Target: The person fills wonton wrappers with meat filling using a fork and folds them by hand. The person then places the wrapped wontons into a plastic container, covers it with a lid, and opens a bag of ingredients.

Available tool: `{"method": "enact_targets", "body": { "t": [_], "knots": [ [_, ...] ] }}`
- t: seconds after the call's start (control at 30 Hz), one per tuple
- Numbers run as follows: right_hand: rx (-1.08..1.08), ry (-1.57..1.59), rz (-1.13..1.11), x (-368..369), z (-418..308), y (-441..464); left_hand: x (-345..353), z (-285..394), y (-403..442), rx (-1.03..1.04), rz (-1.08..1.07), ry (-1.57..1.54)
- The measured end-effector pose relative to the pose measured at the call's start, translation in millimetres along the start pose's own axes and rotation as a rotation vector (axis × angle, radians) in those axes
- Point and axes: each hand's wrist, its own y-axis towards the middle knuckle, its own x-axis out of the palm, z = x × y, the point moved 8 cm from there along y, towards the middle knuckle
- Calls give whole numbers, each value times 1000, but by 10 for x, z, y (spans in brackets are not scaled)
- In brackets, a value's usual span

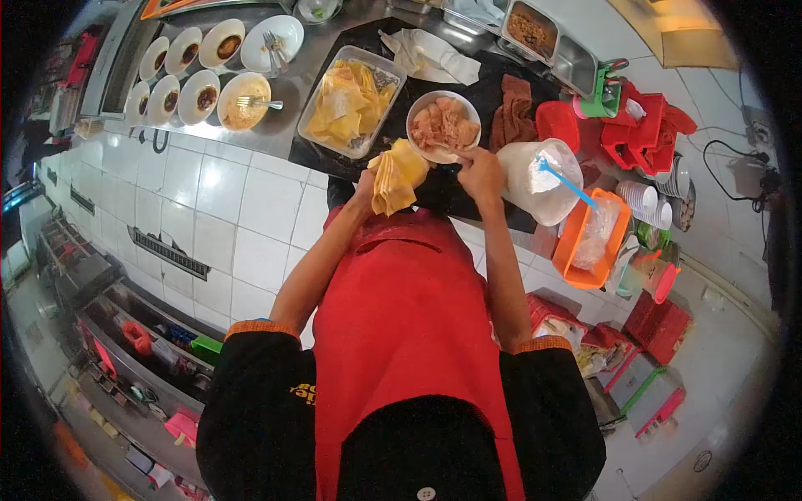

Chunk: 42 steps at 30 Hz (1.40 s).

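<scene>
On the dark worktop (pixel 394 123), the clear tray (pixel 332 149) of loose yellow dough wrappers (pixel 342 100) lies to the left, with the white bowl (pixel 409 123) of pinkish meat filling (pixel 447 123) just beside it. The left hand (pixel 365 189) grips a fanned stack of wrappers (pixel 399 177) in front of the bowl, near its rim; whether the two touch cannot be told. The right hand (pixel 482 175) has its fingers curled at the bowl's near right edge, perhaps to scoop filling, though what it grips, if anything, cannot be told. For clean work, the stack is best pinched lightly at its base, so the sheets fan apart without creasing, and held close to the bowl so that little meat drips between; small, even portions would suit such thin sheets. Around this, the white tub (pixel 528 199) stands right beside the right forearm, its blue handle (pixel 558 175) slanting out toward the orange basket (pixel 578 275); an elbow swung outward could knock it. The crumpled white cloth (pixel 430 57) behind the tray and the brown cloth (pixel 511 113) right of the bowl take up spare surface. Bowls of dark sauce (pixel 190 88) stand farther left, out of the way.
</scene>
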Motion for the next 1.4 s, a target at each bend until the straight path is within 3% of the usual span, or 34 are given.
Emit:
{"method": "enact_targets", "body": {
  "t": [0.07, 0.17, 0.27, 0.4, 0.5, 0.57, 0.63, 0.7, 0.8, 0.9, 1.1, 1.2, 1.23, 1.33, 1.4],
  "knots": [
    [-153, -66, 125, 99, -26, 15, 97, 38, -63, -5, 20, 25],
    [-73, -136, -36, -114, -168, -60, 130, 58, -51, 9, 8, 8],
    [-29, -111, 62, -129, -115, 16, -39, -28, 70, -6, -51, -46],
    [-86, -201, 26, 9, -21, 46, 146, 58, -156, -90, -28, -32],
    [-226, 14, -45, -141, 43, -97, 259, 204, -432, -103, 66, 68],
    [-241, 444, -208, -224, -8, -179, 169, 210, -430, -81, -25, 84],
    [-269, 496, -243, -415, -266, -319, 563, 223, -539, -92, -233, -52],
    [-236, 690, -158, -513, -349, -357, 821, 228, -580, -79, -176, -43],
    [-384, 706, -3, -564, -500, -377, 1053, 298, -563, -19, -181, -9],
    [-446, 767, 120, -605, -562, -411, 1423, 393, -614, -8, -327, -84],
    [-396, 772, -35, -994, -519, -499, 1371, 556, -648, 75, -189, -126],
    [-384, 756, -150, -1185, -722, -545, 1132, 597, -610, 112, 37, 77],
    [-420, 750, -191, -1187, -804, -528, 1201, 591, -663, 107, 31, 83],
    [-409, 702, -174, -1187, -783, -314, 1290, 629, -789, 120, 64, 525],
    [-394, 678, -188, -1215, -765, -244, 1224, 623, -761, 116, 33, 501]
  ]
}}
